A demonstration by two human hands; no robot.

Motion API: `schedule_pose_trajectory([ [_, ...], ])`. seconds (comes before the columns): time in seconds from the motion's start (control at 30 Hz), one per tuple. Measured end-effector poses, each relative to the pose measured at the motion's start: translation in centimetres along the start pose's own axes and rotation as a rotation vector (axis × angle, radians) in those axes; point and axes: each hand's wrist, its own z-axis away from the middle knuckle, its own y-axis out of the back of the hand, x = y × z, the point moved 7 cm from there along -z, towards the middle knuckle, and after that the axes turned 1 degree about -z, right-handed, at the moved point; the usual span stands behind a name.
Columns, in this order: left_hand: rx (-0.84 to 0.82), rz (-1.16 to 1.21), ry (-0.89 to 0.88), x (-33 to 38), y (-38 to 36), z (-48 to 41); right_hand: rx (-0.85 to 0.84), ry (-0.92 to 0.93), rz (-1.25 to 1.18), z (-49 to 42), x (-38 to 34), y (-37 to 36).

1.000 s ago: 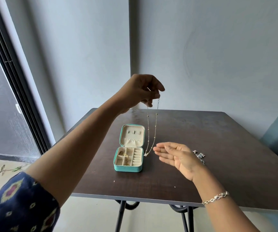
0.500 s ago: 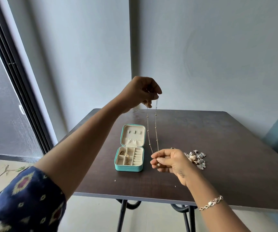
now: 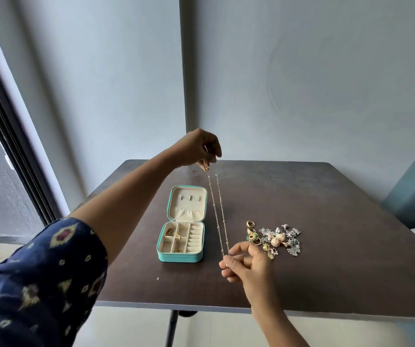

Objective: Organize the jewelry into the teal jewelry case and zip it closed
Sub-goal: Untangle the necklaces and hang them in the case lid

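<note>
The left hand [image 3: 201, 149] is raised above the table's [image 3: 339, 196] far edge, with its fingers curled down and pinching the top end of the chain [image 3: 219, 211]. The right hand [image 3: 246, 264] is low, near the table's front edge. Its thumb and forefinger pinch the chain's bottom end and its other fingers are loosely bent. The chain runs doubled between the hands, two thin strands side by side and nearly taut, leaning from 12 o'clock at the top towards 5 o'clock at the bottom.

The case [image 3: 182, 226] lies open on the table at 9 o'clock from the chain, close beside it but apart. Its lid is laid back towards 12 o'clock and its tray is towards 6. Gold pieces [image 3: 170, 232] lie in the tray's left compartments. A band of bare tabletop separates the case's front wall from the table's front edge.

The pile [image 3: 276, 239] of loose jewelry sits at 2 o'clock from the right hand, just beside its fingers. Bare tabletop stretches from the pile out to the far edge at 12 o'clock and the right edge at 3 o'clock. The patterned sleeve [image 3: 33, 279] fills the view at 8 o'clock, off the table's left edge.
</note>
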Motion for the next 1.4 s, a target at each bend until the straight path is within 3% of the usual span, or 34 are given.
schedule_pose_trajectory([
  [0.27, -0.027, -0.099, 0.074, -5.8, -4.1, -3.2, -0.009, 0.148, 0.335, -0.4, 2.4, -1.2],
  [0.47, -0.077, -0.233, 0.032, -8.2, -7.6, -5.0, 0.095, 0.485, 0.757, -1.0, 2.5, -1.6],
  [0.7, -0.22, -0.408, -0.003, -9.4, -11.0, -6.3, 0.041, 0.556, 0.988, -1.2, 2.3, -3.1],
  [0.87, -0.334, -0.602, -0.012, -10.3, -12.5, -6.8, 0.017, 0.591, 1.052, -1.5, 2.5, -3.7],
  [1.27, -0.35, -1.017, -0.054, -10.9, -13.9, -6.3, 0.047, 0.631, 1.066, -1.6, 2.3, -3.8],
  [1.4, -0.332, -1.058, -0.066, -10.6, -14.1, -6.2, 0.031, 0.621, 1.08, -1.5, 2.3, -3.8],
])
